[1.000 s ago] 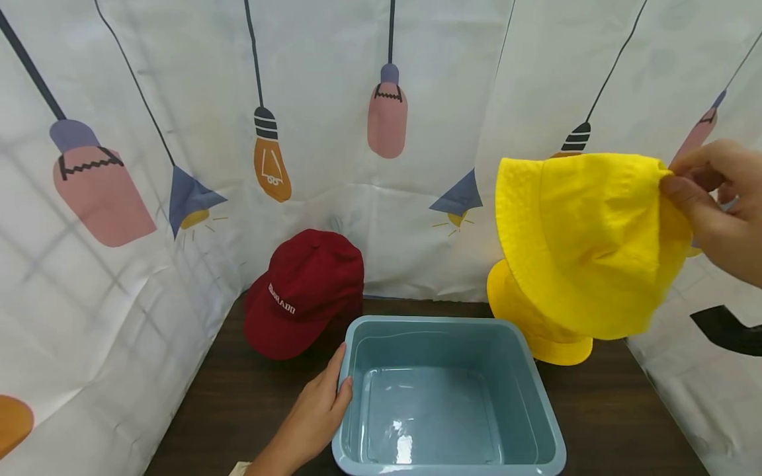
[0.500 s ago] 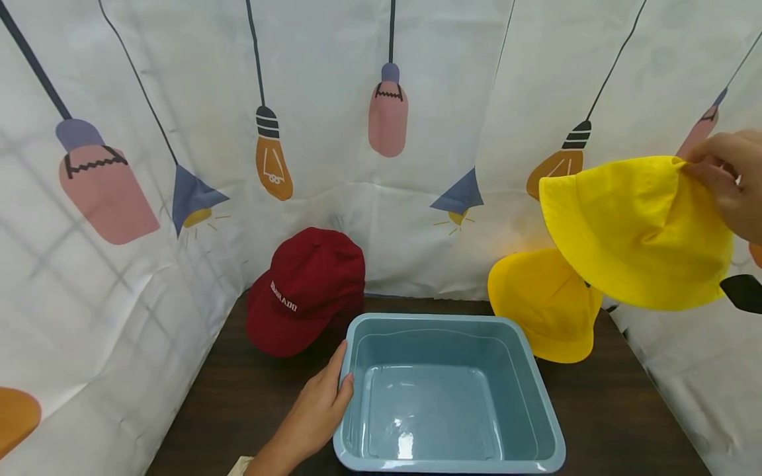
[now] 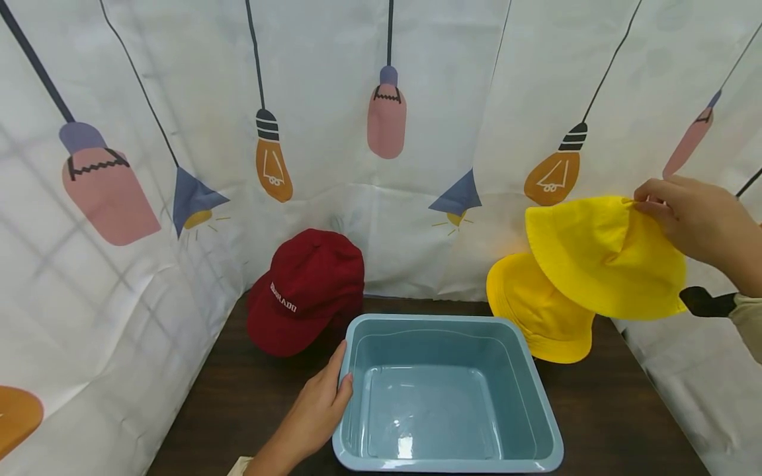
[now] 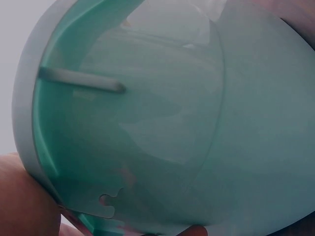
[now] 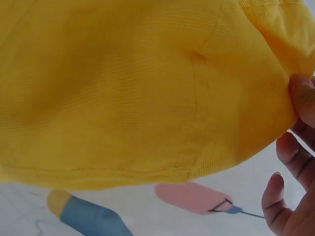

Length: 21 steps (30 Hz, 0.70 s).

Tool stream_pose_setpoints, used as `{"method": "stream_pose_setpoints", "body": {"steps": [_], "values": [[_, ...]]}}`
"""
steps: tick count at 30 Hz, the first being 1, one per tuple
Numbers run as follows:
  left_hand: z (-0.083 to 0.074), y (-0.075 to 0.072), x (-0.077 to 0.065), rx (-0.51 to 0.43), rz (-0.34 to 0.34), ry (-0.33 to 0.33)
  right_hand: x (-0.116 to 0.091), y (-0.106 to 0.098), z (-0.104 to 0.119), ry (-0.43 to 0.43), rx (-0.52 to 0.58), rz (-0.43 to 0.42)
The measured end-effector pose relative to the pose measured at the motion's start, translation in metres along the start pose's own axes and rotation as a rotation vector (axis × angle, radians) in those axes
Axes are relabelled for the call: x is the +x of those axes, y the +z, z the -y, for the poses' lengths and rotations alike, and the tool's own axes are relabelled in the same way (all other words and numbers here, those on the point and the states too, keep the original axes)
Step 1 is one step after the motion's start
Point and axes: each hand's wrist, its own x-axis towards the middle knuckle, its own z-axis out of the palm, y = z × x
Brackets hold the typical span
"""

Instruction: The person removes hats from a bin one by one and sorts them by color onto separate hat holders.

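Observation:
My right hand (image 3: 702, 221) pinches the crown of a yellow bucket hat (image 3: 601, 258) and holds it in the air, brim to the left and down. Up close in the right wrist view, its yellow cloth (image 5: 118, 98) fills most of the picture, with fingertips at the right edge. Behind and below, a second yellow hat (image 3: 538, 317) stands on the table, partly covered by the first. My left hand (image 3: 315, 410) grips the left rim of a blue-grey plastic basin (image 3: 440, 318), which has nothing inside. The left wrist view shows the basin's outer wall (image 4: 256, 123).
A dark red cap (image 3: 309, 284) with white lettering sits at the back left, behind the basin. The dark wooden table (image 3: 619, 410) is walled by white cloth (image 3: 333, 66) printed with lamps and bulbs. A dark piece (image 3: 705, 303) juts out by the right wrist.
The held hat first swung right, uncovering much of the second yellow hat, then came back left and down over its right part. My left hand and the basin have stayed put.

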Motion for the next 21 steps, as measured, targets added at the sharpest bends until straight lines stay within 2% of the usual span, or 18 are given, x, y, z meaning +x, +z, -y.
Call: {"method": "stream_pose_setpoints", "body": {"steps": [4, 11, 18, 21], "values": [[0.001, 0.0, -0.001, -0.007, -0.001, 0.0, -0.001, 0.015, 0.0, -0.05, 0.007, 0.02], [0.0, 0.0, -0.001, -0.006, 0.007, -0.004, -0.005, 0.034, 0.003, -0.071, 0.028, 0.038], [0.001, -0.001, -0.001, -0.006, -0.004, 0.002, -0.008, 0.045, 0.005, -0.077, 0.073, 0.074], [0.0, -0.001, -0.001, -0.001, -0.005, 0.003, -0.01, 0.048, 0.008, -0.102, 0.069, 0.064]]}}
